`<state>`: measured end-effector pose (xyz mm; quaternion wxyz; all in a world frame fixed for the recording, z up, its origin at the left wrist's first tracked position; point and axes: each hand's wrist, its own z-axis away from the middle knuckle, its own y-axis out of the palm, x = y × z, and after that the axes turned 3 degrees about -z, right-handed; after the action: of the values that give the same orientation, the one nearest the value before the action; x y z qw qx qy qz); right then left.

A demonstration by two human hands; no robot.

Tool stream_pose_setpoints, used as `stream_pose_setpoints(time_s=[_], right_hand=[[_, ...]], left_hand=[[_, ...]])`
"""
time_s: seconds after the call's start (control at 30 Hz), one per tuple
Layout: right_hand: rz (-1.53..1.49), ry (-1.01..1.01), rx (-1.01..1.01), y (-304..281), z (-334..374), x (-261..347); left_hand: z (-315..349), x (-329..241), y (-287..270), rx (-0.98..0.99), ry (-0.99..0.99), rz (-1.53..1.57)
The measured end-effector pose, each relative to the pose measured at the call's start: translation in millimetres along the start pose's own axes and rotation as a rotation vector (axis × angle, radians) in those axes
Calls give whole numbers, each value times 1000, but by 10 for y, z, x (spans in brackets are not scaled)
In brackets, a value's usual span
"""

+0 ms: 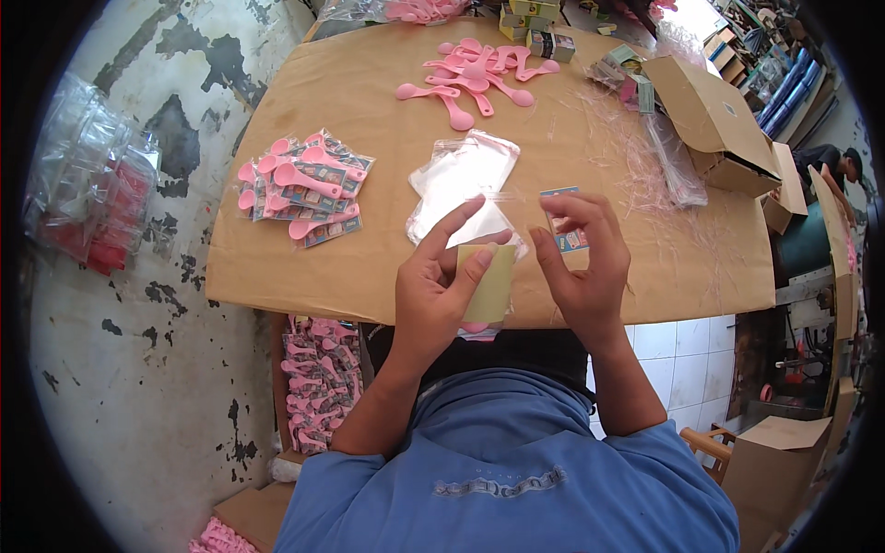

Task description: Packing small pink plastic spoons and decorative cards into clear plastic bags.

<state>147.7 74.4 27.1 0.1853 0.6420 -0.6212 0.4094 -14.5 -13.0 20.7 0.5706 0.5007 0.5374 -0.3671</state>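
Note:
In my left hand [433, 286], a plain pale yellow-green card [487, 284] is pinched under the thumb, with the index finger stretched out. My right hand [588, 263] is raised to the right of it, thumb and curled fingers apart, holding nothing that I can see. Behind those fingers is a blue-edged printed card [573, 238], seemingly on the table. A stack of clear plastic bags [466, 180] lies just beyond my hands. Pink measuring spoons [475, 69] are heaped farther back. At left sit several bagged pink spoons with printed cards [304, 189]. Something pink peeks out below the held card.
Brown paper covers the table [369, 267]. An opened cardboard box [714, 120] stands at the right, beside pink plastic strands [636, 175]. Small card boxes [550, 44] sit at the back. Packed spoons [321, 378] fill a container below left. A person [830, 166] bends at far right.

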Motion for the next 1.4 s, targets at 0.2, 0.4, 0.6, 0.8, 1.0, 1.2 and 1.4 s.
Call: stream_pose_setpoints(time_s=[0.2,0.4,0.6,0.8,1.0,1.2,1.4], right_hand=[[285,-339,9,157,-129,29],[339,-404,-87,221,-142,-50],[261,-344,-70,184,-176,-86],[72,-113,-186,6,-259,-158],[-788,126,-453,-321,-340,-349],[-851,453,-10,-292,10,-222],[-650,445,234,40,104,-96]], left_hand=[[73,-11,68,-42,133,-306],[57,37,111,-53,238,-543],[37,15,144,-20,254,-598],[56,-13,169,58,82,-344],[23,103,49,-43,-56,98],[-19,22,28,-51,-75,241],[-43,136,20,-91,57,243]])
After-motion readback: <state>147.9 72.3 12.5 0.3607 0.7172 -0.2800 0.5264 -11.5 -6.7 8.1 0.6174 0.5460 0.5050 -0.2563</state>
